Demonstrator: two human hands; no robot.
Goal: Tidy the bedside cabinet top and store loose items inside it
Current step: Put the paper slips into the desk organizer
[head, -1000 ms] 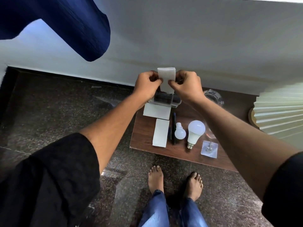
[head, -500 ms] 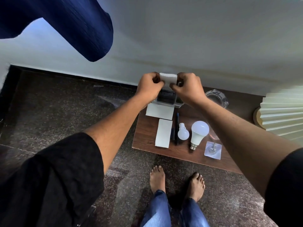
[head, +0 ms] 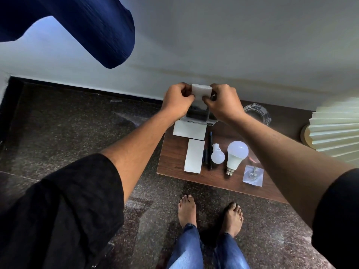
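1. Both hands up at the back of the cabinet top [head: 174, 162], right by the wall [head: 233, 45]. Left hand [head: 177, 100] and right hand [head: 223, 100] pinching the same small white folded paper [head: 201, 91] from either side, fingers curled tight on its edges.
2. Paper held above a clear plastic box [head: 198, 115] with something dark inside; can't tell what exactly, hands hiding most of it.
3. Just in front of the box: a flat white sheet [head: 189, 130], touching or nearly touching a second, narrower white slip [head: 194, 156] lying closer to the front edge.
4. Right beside that slip: a dark pen [head: 210, 150] lying front to back, plus a shorter dark thing next to it, too small to make out.
5. Then a small white bulb [head: 217, 156], a bigger LED bulb [head: 236, 156] with metal base pointing toward the front, and a little clear packet [head: 253, 175] holding something metal.
6. Glass ashtray-looking dish [head: 257, 113] at the back right, pleated cream lampshade [head: 336, 133] at the far right.
7. Bare feet [head: 187, 208] on dark speckled floor [head: 77, 123], blue jeans, black sleeves, dark blue curtain [head: 93, 26] top left.
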